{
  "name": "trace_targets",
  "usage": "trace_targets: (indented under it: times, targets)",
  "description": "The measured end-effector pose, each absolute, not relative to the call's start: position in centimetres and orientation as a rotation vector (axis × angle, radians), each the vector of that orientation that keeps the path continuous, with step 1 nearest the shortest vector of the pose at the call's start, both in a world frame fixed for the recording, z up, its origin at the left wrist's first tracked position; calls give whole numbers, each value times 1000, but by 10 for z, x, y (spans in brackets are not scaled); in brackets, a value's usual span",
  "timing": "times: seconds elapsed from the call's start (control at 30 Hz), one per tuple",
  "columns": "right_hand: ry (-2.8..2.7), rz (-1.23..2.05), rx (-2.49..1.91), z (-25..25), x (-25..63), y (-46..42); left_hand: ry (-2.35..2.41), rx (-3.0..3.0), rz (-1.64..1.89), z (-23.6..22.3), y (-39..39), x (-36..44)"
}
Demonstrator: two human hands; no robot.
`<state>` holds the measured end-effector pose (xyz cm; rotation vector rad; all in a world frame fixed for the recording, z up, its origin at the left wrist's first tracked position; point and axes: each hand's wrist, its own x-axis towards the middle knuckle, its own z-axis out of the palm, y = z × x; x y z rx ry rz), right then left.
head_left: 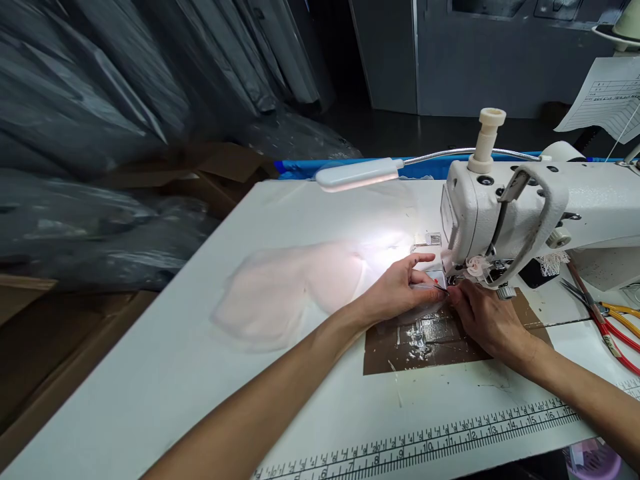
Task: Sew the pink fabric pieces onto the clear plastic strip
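A lamp (357,175) near one o'clock burns a white glare onto the tabletop (280,210) just beyond my left hand (403,287), washing out part of the sheer fabric (285,287), whose edges look soft. Towards ten o'clock, plastic sheeting (90,87) sits dim and smeared. Glints break up the brown patch (395,357) at my four o'clock; the ruler marks (425,448) at five read fairly crisp.

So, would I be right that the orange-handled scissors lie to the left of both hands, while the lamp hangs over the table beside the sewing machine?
Not quite: the head view shows the orange-handled scissors to the right of both the left hand and the right hand. The lamp does hang over the table beside the sewing machine.
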<state>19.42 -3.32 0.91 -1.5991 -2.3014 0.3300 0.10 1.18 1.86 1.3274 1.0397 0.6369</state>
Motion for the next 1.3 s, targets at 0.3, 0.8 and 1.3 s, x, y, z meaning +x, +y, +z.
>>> trace_targets:
  times: [0.3, 0.8, 1.3]
  targets:
    - [-2270, 332, -1665, 4, 191, -29, 1033, 1352, 648, 18, 11, 1]
    - [-2431, 146, -1575, 9, 184, -31, 993, 1377, 652, 9, 8, 1]
    - [-2158, 470, -1620, 6, 190, -30, 1018, 1418, 668, 14, 7, 3]
